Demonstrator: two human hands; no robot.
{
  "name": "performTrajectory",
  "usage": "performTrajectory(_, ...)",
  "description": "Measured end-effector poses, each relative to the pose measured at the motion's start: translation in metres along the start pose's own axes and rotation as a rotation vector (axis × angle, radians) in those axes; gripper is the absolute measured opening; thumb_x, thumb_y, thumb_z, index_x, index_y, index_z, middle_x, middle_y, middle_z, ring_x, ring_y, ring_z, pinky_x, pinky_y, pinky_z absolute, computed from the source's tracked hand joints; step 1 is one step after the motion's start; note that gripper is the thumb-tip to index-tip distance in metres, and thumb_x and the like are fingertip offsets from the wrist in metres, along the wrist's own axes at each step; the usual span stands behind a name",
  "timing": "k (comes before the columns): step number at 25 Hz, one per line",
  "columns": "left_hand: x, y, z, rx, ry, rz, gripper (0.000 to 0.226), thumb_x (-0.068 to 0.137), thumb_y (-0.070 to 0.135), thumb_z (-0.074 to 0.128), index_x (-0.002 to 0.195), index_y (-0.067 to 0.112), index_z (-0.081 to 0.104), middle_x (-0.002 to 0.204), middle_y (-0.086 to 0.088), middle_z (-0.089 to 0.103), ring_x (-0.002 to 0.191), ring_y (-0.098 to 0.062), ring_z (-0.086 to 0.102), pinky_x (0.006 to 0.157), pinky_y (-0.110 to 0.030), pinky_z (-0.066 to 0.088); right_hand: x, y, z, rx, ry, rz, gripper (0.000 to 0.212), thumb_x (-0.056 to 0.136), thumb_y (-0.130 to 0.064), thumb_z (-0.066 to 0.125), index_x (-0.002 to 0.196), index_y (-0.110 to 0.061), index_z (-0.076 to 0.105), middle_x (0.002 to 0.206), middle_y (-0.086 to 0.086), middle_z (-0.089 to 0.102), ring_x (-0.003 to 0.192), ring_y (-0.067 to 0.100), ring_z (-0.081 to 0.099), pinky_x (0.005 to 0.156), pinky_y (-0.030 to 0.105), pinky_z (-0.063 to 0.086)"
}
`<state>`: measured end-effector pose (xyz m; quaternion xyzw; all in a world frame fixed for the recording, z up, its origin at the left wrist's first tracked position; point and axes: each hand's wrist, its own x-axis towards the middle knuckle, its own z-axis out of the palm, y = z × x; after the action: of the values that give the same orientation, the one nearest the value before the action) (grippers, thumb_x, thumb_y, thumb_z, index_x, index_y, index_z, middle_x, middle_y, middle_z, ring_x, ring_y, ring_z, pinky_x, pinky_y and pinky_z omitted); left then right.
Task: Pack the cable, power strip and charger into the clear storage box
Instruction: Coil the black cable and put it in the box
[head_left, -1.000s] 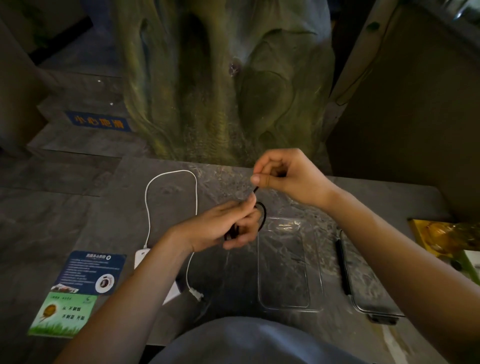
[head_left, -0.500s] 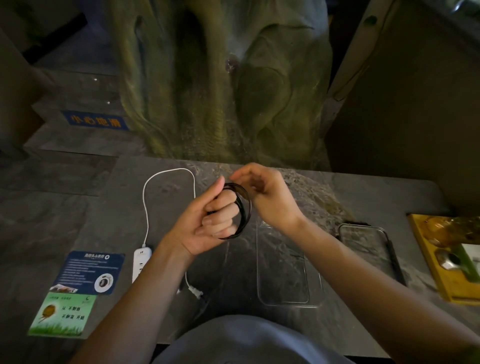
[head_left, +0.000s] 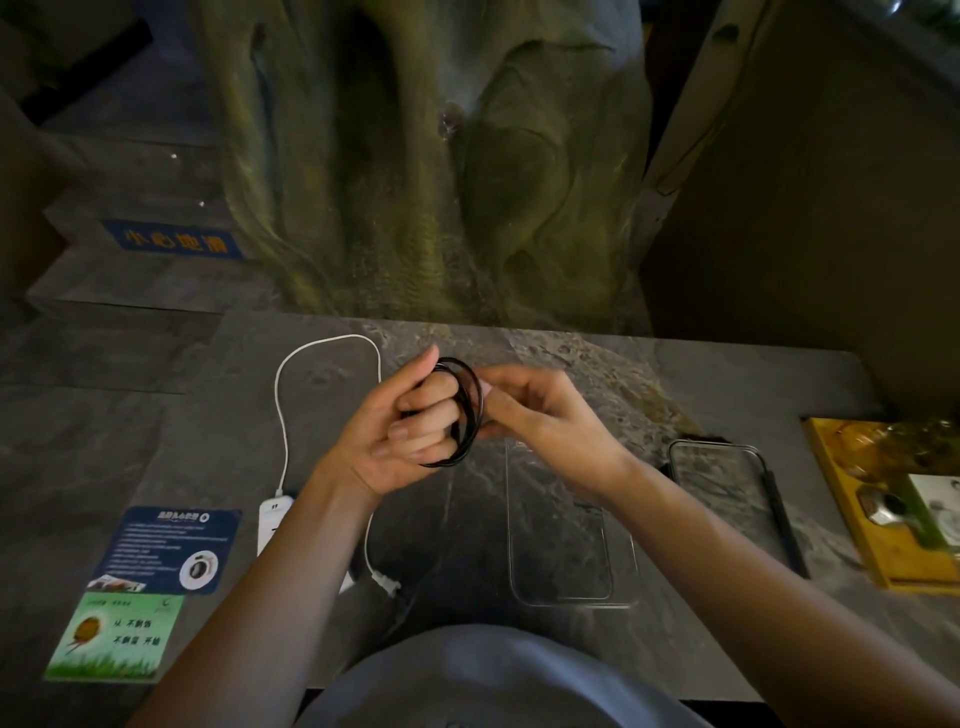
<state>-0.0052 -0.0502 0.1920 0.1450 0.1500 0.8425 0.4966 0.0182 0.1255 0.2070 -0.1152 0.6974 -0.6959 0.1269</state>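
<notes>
Since 1.0 s ago: the right hand (head_left: 540, 421) has come down from above the left hand (head_left: 400, 431) to level with it. The cable (head_left: 474, 400) was then a small loop under the left fingers with one strand pulled upward. It is now a full black coil of several turns. Since 0.5 s ago little has changed: the coil is the same and the right fingertips are closer in.

Left fingers are curled, with the coil wound round them and the thumb straight up beside it. Right fingers are bent, their tips pinching the coil's right edge. The coil stands nearly upright between the two hands, in the air.

The box (head_left: 571, 603) lies open below the right wrist. The lid (head_left: 771, 467) is further right of that forearm. The strip (head_left: 272, 519) lies by the left forearm, partly hidden. Its white cord (head_left: 283, 415) loops up past the left fingers.

Writing: the blue sign (head_left: 176, 241) beyond the hands reads "小心地滑" in yellow. The print on the blue card (head_left: 171, 545) is too small to read. The green card (head_left: 114, 639) carries Chinese text that is not legible with certainty.
</notes>
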Motion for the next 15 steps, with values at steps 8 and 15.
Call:
performTrajectory(8, -0.003, -0.003, -0.014, 0.255, 0.324, 0.02, 0.051, 0.086, 0.049, 0.059, 0.051, 0.021, 0.033, 0.037, 0.006, 0.046, 0.021, -0.003, 0.03, 0.036, -0.014, 0.033, -0.002, 0.006, 0.0, 0.03, -0.072, -0.012, 0.028, 0.09, -0.001, 0.061, 0.117, 0.007, 0.062, 0.111, 0.025, 0.069, 0.107, 0.036, 0.066, 0.095, 0.043, 0.053)
performTrajectory(15, 0.011, -0.021, -0.001, 0.571, 0.752, 0.082, 0.049, 0.086, 0.049, 0.048, 0.051, 0.017, 0.032, 0.049, -0.002, 0.046, 0.033, -0.007, 0.039, 0.036, -0.014, 0.033, 0.0, 0.028, -0.007, 0.046, 0.076, 0.07, 0.025, 0.085, 0.009, 0.062, 0.109, 0.007, 0.065, 0.092, 0.019, 0.073, 0.088, 0.026, 0.071, 0.087, 0.041, 0.056)
